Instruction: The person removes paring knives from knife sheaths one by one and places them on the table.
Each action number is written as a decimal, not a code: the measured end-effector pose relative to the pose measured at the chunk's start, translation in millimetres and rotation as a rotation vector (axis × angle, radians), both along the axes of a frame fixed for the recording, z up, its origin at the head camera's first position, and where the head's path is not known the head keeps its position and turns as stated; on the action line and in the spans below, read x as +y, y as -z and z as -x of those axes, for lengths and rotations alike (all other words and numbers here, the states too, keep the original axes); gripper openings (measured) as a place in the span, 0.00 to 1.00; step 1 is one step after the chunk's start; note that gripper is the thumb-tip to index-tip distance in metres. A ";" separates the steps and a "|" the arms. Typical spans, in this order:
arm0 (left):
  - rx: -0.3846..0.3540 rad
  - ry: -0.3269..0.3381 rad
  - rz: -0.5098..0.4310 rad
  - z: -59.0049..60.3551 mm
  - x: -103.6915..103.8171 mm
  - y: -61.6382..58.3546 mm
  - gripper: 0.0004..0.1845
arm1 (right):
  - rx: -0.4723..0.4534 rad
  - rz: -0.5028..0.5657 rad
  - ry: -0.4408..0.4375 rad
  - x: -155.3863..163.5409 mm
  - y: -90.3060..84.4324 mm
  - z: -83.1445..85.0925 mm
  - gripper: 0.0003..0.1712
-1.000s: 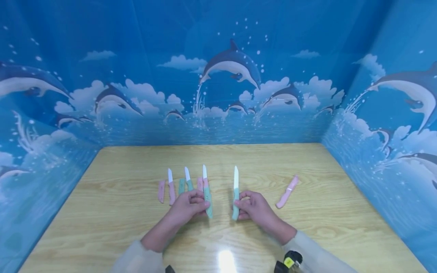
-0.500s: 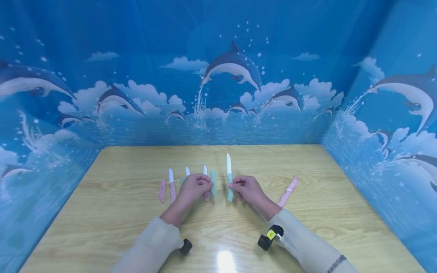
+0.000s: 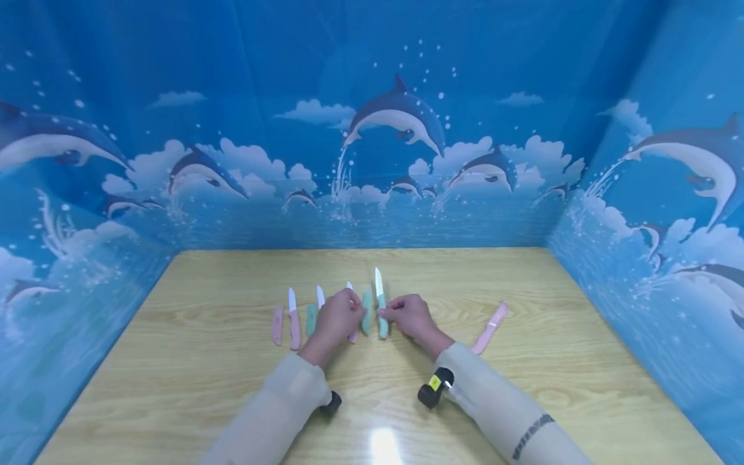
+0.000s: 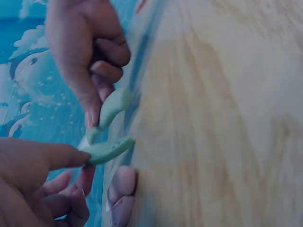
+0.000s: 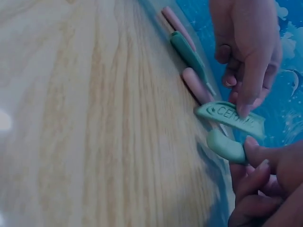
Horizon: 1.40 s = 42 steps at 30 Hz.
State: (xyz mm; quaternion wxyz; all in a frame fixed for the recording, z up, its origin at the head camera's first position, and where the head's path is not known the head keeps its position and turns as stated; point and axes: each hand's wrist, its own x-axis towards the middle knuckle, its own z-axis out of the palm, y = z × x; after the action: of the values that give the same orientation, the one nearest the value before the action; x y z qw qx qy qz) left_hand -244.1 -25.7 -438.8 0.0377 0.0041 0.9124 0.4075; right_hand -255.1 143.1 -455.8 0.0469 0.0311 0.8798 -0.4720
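Note:
My left hand (image 3: 341, 315) pinches a green knife sheath (image 3: 367, 313) between thumb and fingers. Raised lettering marks the side of this sheath (image 5: 222, 113) in the right wrist view. In my right hand (image 3: 411, 316) is the handle of a green-handled knife (image 3: 383, 328), its white blade (image 3: 379, 282) bare and pointing away from me. Sheath and knife stand nearly parallel, a small gap between them in the head view. Left of the sheath lies a pink-handled knife (image 3: 353, 336), partly covered by my left hand. Another knife, of which the white blade (image 3: 320, 296) shows, is mostly hidden behind that hand.
Farther left on the wooden table (image 3: 174, 361) lie a green sheath (image 3: 311, 320), a pink-handled knife (image 3: 294, 329) and a pink sheath (image 3: 277, 325). A pink knife (image 3: 491, 328) lies slanted at the right, beyond my right forearm. Dolphin-printed curtains (image 3: 372, 219) border the table.
Both hands have moved away from me over the table. The right hand has brought the knife leftward, closer to the sheath, while the left hand has carried the sheath slightly right.

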 end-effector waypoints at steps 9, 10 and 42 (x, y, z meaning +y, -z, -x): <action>0.151 0.031 0.237 -1.1 7.6 10.9 0.12 | 0.053 -0.112 -0.018 -5.6 7.9 0.1 0.12; 0.180 0.038 0.267 -0.7 7.8 11.7 0.12 | 0.075 -0.129 -0.024 -6.2 7.8 0.2 0.12; 0.275 0.055 0.525 2.1 28.2 9.9 0.14 | 0.161 -0.136 0.031 8.6 2.8 4.0 0.16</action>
State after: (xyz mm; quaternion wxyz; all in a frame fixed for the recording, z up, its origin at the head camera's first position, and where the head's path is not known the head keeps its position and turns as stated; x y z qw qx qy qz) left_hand -246.2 2.5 -448.6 -0.0753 0.0737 0.9827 0.1521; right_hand -259.1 151.7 -458.6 -0.0334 0.0097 0.9102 -0.4127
